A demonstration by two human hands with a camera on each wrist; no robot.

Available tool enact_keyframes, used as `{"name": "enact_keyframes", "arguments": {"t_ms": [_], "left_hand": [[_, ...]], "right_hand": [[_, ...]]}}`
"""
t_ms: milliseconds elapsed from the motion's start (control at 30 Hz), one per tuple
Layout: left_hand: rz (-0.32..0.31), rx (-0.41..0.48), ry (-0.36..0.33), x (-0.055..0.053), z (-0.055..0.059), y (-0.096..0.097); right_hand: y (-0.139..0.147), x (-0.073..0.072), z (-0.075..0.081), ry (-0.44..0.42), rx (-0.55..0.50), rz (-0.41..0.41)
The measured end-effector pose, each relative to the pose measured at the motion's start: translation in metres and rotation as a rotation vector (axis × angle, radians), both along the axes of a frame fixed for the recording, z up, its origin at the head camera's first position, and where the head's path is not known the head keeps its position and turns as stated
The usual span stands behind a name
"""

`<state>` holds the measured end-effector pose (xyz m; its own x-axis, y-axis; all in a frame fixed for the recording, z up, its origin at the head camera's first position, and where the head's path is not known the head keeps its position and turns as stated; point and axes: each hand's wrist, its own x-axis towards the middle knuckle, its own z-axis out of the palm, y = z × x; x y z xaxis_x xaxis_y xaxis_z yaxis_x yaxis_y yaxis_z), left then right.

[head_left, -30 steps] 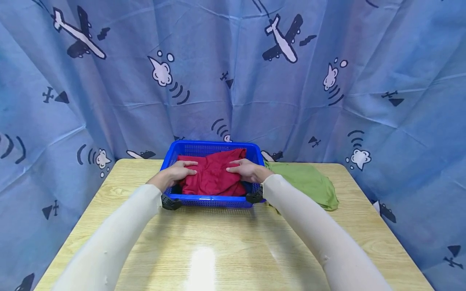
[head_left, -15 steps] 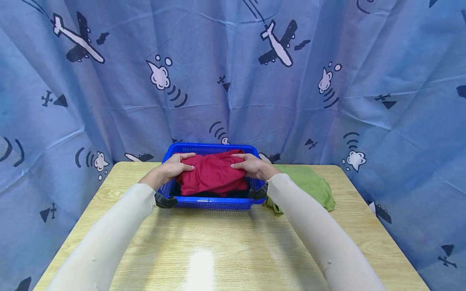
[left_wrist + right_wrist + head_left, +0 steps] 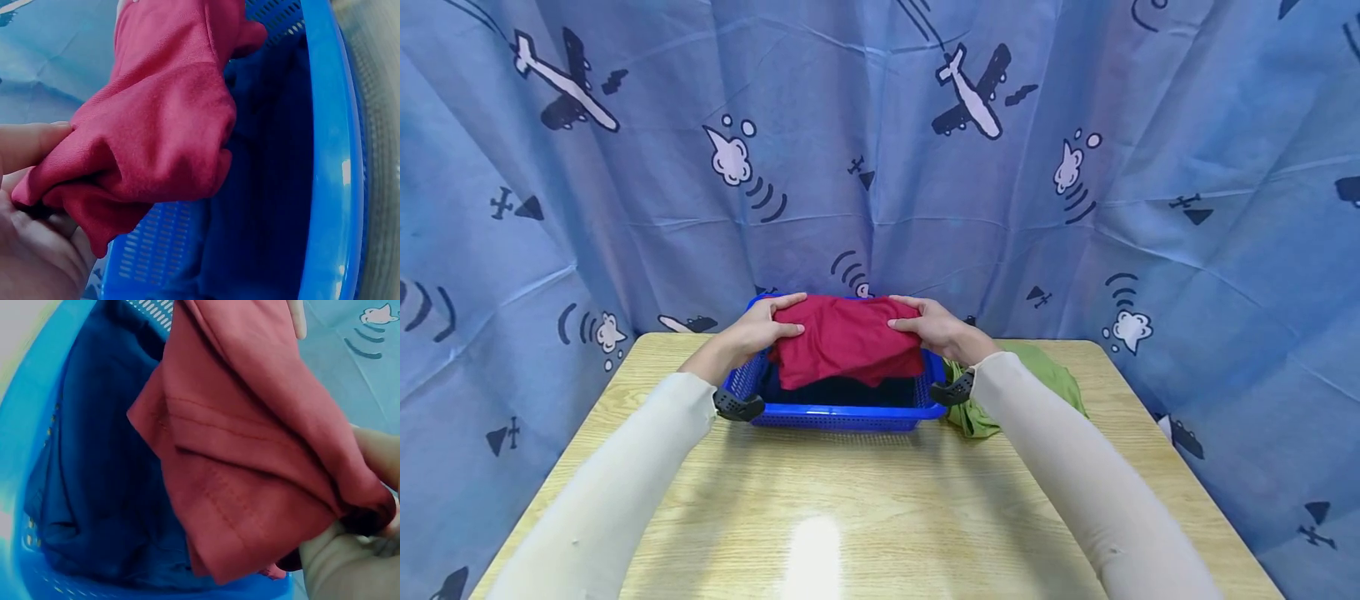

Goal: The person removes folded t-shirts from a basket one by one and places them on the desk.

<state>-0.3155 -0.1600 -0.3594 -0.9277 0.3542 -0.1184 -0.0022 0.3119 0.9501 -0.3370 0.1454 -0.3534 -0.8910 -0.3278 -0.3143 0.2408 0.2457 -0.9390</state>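
A folded red garment (image 3: 850,337) hangs between both hands above a blue plastic basket (image 3: 835,414). My left hand (image 3: 758,325) grips its left end, thumb on the near side; the left wrist view shows the cloth bunched in that palm. At the opposite end my right hand (image 3: 936,325) holds the fabric the same way, and stitched hems show in the right wrist view. Under the red cloth, dark blue fabric (image 3: 106,469) lies inside the basket. The garment's lower edge droops over the basket's opening, hiding its far wall in the head view.
Green cloth (image 3: 1037,367) lies crumpled on the wooden table (image 3: 820,517), just right of the basket and partly behind the right forearm. A blue curtain (image 3: 880,167) printed with airplanes hangs behind the table's far edge.
Both hands have raised the red garment from within the basket, uncovering the dark blue fabric below. The basket stays where it was.
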Motion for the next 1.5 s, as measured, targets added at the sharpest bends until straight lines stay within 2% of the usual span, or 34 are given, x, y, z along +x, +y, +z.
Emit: {"name": "enact_keyframes", "arguments": {"t_ms": [133, 300, 767, 1200, 1500], "left_hand": [[-0.002, -0.010, 0.015, 0.000, 0.005, 0.001], [-0.006, 0.011, 0.023, 0.000, 0.010, 0.006], [-0.043, 0.078, 0.034, 0.013, 0.019, 0.022], [-0.131, 0.150, 0.040, 0.028, 0.037, 0.043], [-0.190, 0.194, 0.023, 0.031, 0.042, 0.056]], "right_hand": [[0.003, 0.003, 0.008, 0.011, -0.037, -0.014], [0.009, 0.008, 0.016, 0.043, -0.033, -0.011], [0.029, 0.026, 0.039, 0.099, -0.071, 0.036], [0.060, 0.042, 0.057, 0.135, -0.062, 0.038], [0.081, 0.049, 0.063, 0.187, -0.082, 0.065]]}}
